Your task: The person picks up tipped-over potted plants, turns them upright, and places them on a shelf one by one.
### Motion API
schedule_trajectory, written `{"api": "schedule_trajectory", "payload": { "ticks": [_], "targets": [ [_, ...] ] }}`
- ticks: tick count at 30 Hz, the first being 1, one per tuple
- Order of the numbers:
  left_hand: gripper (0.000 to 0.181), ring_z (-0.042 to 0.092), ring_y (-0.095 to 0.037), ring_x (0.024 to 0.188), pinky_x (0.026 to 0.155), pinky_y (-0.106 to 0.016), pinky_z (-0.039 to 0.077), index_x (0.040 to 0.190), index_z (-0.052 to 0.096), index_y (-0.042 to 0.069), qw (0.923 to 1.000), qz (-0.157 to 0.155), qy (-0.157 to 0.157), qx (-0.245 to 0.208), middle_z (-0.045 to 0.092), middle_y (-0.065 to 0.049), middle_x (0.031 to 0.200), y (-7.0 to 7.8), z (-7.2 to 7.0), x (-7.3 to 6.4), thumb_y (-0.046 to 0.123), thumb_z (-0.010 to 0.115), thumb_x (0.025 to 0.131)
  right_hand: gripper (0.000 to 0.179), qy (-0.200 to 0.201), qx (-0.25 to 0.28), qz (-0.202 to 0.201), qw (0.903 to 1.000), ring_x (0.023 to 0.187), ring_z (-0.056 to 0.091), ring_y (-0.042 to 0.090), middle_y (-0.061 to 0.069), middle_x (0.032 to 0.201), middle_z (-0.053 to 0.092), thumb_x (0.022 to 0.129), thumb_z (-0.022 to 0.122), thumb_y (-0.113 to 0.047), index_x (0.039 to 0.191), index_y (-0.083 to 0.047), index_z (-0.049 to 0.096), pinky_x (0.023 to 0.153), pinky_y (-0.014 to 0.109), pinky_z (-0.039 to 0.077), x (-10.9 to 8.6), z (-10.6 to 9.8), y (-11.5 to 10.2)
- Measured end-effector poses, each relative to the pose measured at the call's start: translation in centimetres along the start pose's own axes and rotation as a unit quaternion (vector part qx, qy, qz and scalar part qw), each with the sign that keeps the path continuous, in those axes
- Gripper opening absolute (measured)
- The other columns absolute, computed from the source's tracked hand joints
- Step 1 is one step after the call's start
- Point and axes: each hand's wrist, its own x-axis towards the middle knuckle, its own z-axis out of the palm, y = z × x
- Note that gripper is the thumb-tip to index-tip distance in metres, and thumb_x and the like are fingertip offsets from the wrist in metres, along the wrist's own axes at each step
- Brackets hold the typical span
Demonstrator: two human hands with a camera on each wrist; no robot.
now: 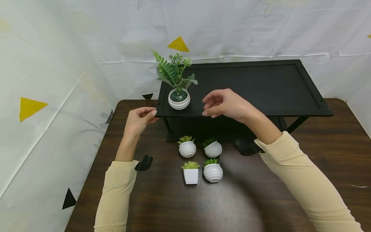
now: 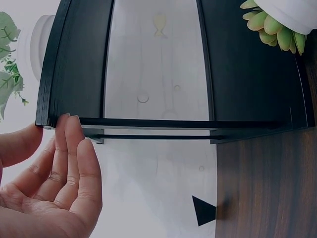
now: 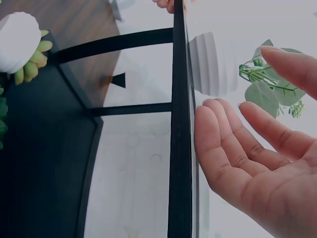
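Note:
A white ribbed pot with a leafy artificial plant stands upright near the left end of a black shelf's top board. At that board's front left corner, my left hand pinches the edge, thumb above and fingers beneath, as the left wrist view shows. My right hand is over the board, right of the pot and apart from it. Its fingers are loosely bent and hold nothing; in the right wrist view the white pot lies just beyond the fingertips.
Several small succulents in white pots, such as the square one and a round one, are grouped on the brown wooden table before the shelf. A white patterned sheet hangs behind and at the left.

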Motion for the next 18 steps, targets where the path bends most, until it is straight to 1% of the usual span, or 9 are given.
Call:
{"api": "schedule_trajectory", "payload": {
  "ticks": [4,8,13,15,18],
  "targets": [
    [0.027,0.064,-0.011,0.071,0.077,-0.031,0.053,0.111,0.060,-0.009,1.0000,-0.002,0.000,0.001,0.060,-0.016,0.099,0.0,0.0,0.0,0.008,0.058,0.090,0.038,0.000,-0.002,0.001,1.0000,0.082,0.061,0.022,0.015,0.095,0.058,0.083,0.066,-0.005,0.117,0.007,0.053,0.073,0.031,0.053,-0.5,-0.3,0.4],
    [0.027,0.064,-0.010,0.071,0.076,-0.030,0.053,0.111,0.060,-0.009,1.0000,-0.004,0.001,0.003,0.060,-0.016,0.100,0.0,0.0,0.0,0.008,0.058,0.090,0.037,0.002,-0.003,0.003,1.0000,0.082,0.061,0.023,0.015,0.096,0.059,0.083,0.066,-0.006,0.116,0.006,0.053,0.072,0.031,0.053,-1.1,-0.4,0.7],
    [0.027,0.065,-0.015,0.074,0.076,-0.030,0.053,0.111,0.060,-0.009,1.0000,-0.004,0.002,0.004,0.060,-0.016,0.099,0.0,0.0,0.0,0.009,0.058,0.090,0.037,-0.006,-0.005,0.004,1.0000,0.083,0.061,0.022,0.016,0.097,0.059,0.084,0.065,-0.007,0.116,0.006,0.053,0.073,0.030,0.053,-1.9,-0.4,1.2],
    [0.027,0.065,-0.014,0.073,0.077,-0.031,0.053,0.111,0.060,-0.009,1.0000,-0.003,0.001,0.004,0.060,-0.016,0.099,0.0,0.0,0.0,0.009,0.058,0.090,0.036,-0.006,-0.002,0.005,1.0000,0.083,0.061,0.022,0.016,0.097,0.059,0.084,0.066,-0.007,0.115,0.006,0.053,0.073,0.030,0.053,-2.2,-0.4,1.4],
    [0.027,0.064,-0.008,0.070,0.078,-0.032,0.053,0.111,0.060,-0.009,1.0000,-0.002,0.001,0.004,0.060,-0.016,0.098,0.0,0.0,0.0,0.009,0.058,0.090,0.036,-0.008,0.000,0.004,1.0000,0.084,0.061,0.021,0.016,0.097,0.059,0.084,0.066,-0.007,0.114,0.006,0.053,0.073,0.030,0.052,-2.8,-0.4,1.8]
  ]
}}
